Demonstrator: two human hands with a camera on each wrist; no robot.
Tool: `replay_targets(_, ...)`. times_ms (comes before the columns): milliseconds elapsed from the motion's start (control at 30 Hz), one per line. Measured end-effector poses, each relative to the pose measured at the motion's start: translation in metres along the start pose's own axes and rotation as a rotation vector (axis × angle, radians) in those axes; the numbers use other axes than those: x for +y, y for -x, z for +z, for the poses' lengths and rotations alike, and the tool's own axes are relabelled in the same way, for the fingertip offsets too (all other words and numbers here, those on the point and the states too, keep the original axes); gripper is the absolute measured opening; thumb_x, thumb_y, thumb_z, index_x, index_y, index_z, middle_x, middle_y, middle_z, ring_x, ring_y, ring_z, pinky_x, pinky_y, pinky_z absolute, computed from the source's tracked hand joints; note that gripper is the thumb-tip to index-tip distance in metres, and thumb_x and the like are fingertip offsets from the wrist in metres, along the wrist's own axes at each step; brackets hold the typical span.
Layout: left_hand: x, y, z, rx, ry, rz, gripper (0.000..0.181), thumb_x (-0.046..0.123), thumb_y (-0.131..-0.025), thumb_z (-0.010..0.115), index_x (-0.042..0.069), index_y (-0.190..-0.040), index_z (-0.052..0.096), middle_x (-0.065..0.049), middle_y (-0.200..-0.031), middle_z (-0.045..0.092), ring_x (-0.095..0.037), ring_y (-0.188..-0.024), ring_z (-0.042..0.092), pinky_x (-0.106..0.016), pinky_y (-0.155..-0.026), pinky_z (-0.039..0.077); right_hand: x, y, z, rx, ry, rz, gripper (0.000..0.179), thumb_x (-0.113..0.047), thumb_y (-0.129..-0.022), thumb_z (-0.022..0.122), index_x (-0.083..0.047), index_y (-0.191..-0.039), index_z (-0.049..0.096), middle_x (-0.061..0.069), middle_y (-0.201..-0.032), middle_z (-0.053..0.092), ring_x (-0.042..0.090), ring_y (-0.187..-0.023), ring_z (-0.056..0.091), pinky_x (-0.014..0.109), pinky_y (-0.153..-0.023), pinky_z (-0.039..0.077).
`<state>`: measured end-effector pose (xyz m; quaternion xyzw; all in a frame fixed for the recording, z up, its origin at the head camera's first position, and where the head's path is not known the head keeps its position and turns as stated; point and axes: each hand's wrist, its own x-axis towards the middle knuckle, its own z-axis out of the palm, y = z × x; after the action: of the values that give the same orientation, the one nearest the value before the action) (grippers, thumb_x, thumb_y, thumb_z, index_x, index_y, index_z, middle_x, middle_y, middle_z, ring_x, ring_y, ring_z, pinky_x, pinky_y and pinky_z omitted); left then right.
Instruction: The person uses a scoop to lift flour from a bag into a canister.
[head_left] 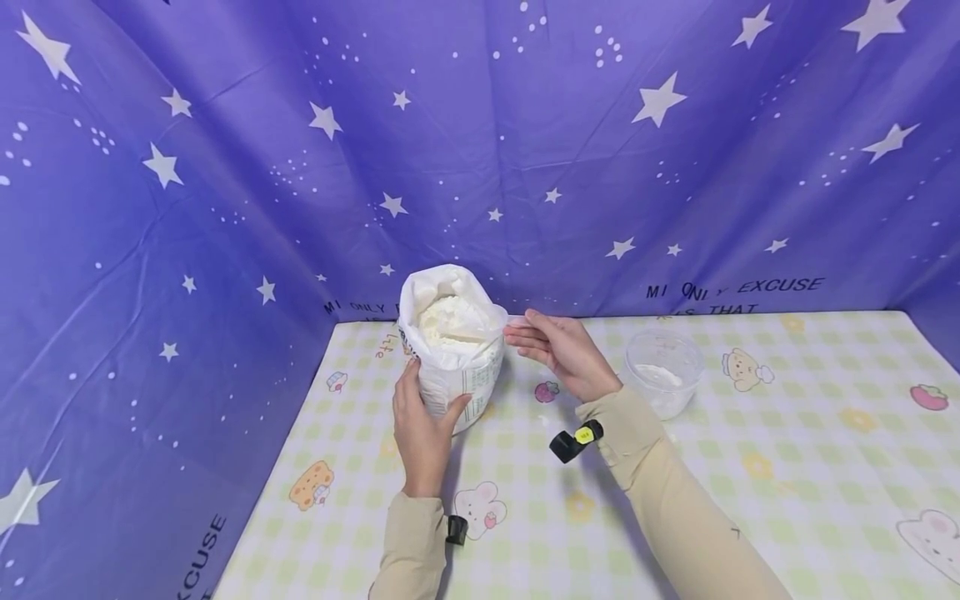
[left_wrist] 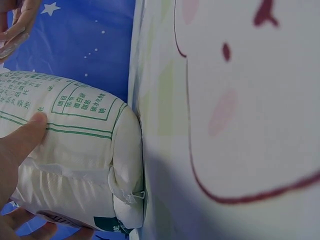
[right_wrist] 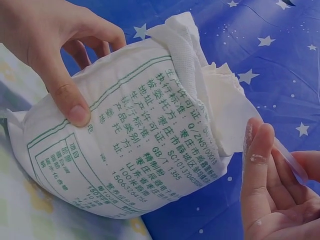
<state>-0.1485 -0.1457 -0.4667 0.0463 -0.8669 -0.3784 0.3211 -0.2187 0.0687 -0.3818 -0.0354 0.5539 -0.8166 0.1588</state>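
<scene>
A white woven bag of flour (head_left: 480,379) with green print stands open at the top, white flour (head_left: 448,315) heaped in its mouth. My left hand (head_left: 423,429) grips the bag's near left side, thumb (left_wrist: 30,132) across the printed face and fingers round the other side. My right hand (head_left: 567,357), to the right of the bag's mouth, holds a pale translucent plastic scoop (right_wrist: 291,162) by its handle. The scoop's front end reaches in at the bag's rim among the flour, and part of it is hidden. White powder dusts the right fingers (right_wrist: 258,159).
To the right of my right hand stands a clear round plastic tub (head_left: 666,367) with white powder inside. A checked cloth with cartoon prints (head_left: 817,492) covers the table. Behind and at the left hangs a purple-blue curtain with stars (head_left: 480,125).
</scene>
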Motion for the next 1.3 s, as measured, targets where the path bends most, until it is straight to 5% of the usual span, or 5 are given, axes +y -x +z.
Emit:
replay_targets(767,0.001,0.001,-0.001,-0.009,0.008,-0.003,0.089,0.033,-0.072,0.088,0.009,-0.145,0.043,-0.011,-0.147,0.047,-0.029,-0.136,0.044,-0.045,-0.113,0.038,-0.010,0.015,-0.010,-0.008,0.000,-0.024,0.047,-0.027,-0.105,0.049,0.010,-0.135,0.052,0.003,-0.107,0.075,0.021,-0.111,0.068,0.027,-0.093,0.056)
replay_targets(1300,0.001,0.002,0.000,0.000,0.017,0.000,0.090,0.029,-0.070,0.090,0.008,-0.144,0.044,-0.013,-0.145,0.049,-0.032,-0.134,0.045,-0.049,-0.111,0.039,-0.014,0.029,-0.028,-0.011,-0.030,-0.025,0.053,-0.028,-0.105,0.049,0.014,-0.138,0.045,0.004,-0.110,0.074,0.015,-0.105,0.070,0.026,-0.094,0.055)
